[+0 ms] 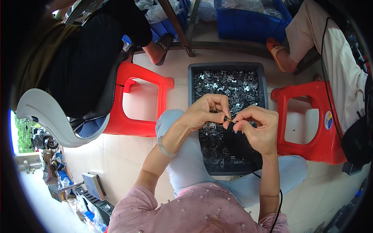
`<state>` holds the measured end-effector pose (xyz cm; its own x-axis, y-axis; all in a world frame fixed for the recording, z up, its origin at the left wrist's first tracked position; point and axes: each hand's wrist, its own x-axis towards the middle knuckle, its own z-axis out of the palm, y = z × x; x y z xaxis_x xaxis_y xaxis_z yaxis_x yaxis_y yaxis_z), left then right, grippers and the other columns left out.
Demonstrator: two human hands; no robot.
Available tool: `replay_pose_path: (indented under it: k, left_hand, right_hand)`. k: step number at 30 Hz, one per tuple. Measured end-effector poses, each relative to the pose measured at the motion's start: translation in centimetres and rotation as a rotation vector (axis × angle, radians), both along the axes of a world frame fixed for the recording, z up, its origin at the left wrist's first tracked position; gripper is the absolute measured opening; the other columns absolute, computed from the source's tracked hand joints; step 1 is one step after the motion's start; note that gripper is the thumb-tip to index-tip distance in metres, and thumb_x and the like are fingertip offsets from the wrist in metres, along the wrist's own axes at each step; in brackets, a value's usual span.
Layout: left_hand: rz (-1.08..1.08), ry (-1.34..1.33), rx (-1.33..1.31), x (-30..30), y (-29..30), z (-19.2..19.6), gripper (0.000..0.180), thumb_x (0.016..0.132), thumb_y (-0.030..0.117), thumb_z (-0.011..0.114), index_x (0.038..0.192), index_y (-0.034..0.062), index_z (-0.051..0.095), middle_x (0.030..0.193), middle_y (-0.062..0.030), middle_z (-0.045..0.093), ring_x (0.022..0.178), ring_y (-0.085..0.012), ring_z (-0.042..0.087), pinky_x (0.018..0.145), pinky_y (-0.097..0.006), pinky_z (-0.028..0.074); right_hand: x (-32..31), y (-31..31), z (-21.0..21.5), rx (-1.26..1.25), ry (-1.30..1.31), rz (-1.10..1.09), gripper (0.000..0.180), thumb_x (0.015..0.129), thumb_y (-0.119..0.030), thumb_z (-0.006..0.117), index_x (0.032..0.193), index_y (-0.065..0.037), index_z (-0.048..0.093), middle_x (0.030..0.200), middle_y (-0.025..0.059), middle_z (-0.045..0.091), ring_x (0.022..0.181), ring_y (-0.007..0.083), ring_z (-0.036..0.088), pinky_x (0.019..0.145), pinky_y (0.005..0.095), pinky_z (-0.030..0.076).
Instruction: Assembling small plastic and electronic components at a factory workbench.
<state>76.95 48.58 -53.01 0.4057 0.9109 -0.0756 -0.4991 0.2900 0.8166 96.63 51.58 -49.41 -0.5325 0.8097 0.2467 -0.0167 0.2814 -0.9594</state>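
Over the tray my two hands meet, their fingertips nearly touching. My left hand [208, 112] is closed in a pinch on a small dark part with a thin, pale, pin-like piece [230, 120] at its end. The thumb and bent fingers of my right hand [259, 127] close at the other end of this piece; what they grip is mostly hidden. Below is a dark grey rectangular tray [189, 83] on the floor, holding a great many small silvery and black metal pieces [227, 82]. Something black [237, 141], perhaps cloth or a bag, lies under my right hand.
Red plastic stools [165, 83] [311, 151] stand on both sides, with people seated beside me. Blue bins [252, 25] with clear plastic bags sit beyond a brown metal frame [217, 46]. A black cable [280, 202] runs along my right arm.
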Motion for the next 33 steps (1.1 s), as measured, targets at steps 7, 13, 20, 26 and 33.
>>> replay_pose_path:
  k: [7,13,20,26,33]
  left_hand:
    - [0.043,0.044,0.052,0.0,0.1,0.2,0.020,0.077,0.011,0.077,0.080,0.0018,0.060,0.077,-0.0064,0.064,0.072,-0.0139,0.065,0.067,-0.024,0.052]
    - [0.015,0.192,0.164,-0.4,0.4,1.0,0.016,0.075,0.004,0.076,0.078,-0.0012,0.061,0.078,-0.0075,0.065,0.072,-0.0140,0.065,0.067,-0.025,0.053]
    - [0.034,0.394,0.211,-0.4,0.4,2.4,0.011,0.074,-0.002,0.073,0.075,-0.0022,0.062,0.077,-0.0068,0.065,0.072,-0.0131,0.064,0.065,-0.024,0.052]
    - [0.053,0.562,0.342,-0.3,0.3,3.8,0.008,0.073,-0.004,0.071,0.073,-0.0014,0.064,0.071,-0.0054,0.066,0.067,-0.0107,0.064,0.060,-0.023,0.050]
    - [0.056,0.628,0.643,-0.6,0.8,3.6,0.006,0.072,-0.005,0.069,0.073,-0.0015,0.064,0.069,-0.0052,0.067,0.063,-0.0098,0.063,0.055,-0.022,0.048]
  right_hand:
    - [0.0,0.0,0.1,-0.252,0.043,0.008,0.005,0.074,0.009,0.068,0.075,0.005,0.066,0.069,0.0075,0.066,0.058,0.0098,0.061,0.054,0.0208,0.049]
    - [0.3,-0.1,-0.6,-0.479,0.112,0.064,0.002,0.079,0.007,0.067,0.079,0.005,0.066,0.069,0.0071,0.064,0.056,0.0066,0.057,0.050,0.0186,0.046]
    - [0.5,0.0,-1.1,-0.589,0.171,0.108,0.003,0.080,0.004,0.068,0.080,0.005,0.065,0.069,0.0066,0.063,0.055,0.0068,0.056,0.048,0.0181,0.046]
    - [0.6,0.0,-1.7,-0.663,0.218,0.148,0.007,0.081,0.000,0.070,0.079,0.005,0.066,0.068,0.0065,0.063,0.055,0.0075,0.056,0.047,0.0183,0.046]
    - [0.6,0.1,-2.0,-0.714,0.237,0.178,0.010,0.080,-0.002,0.070,0.078,0.004,0.063,0.067,0.0084,0.062,0.052,0.0101,0.058,0.044,0.0198,0.045]
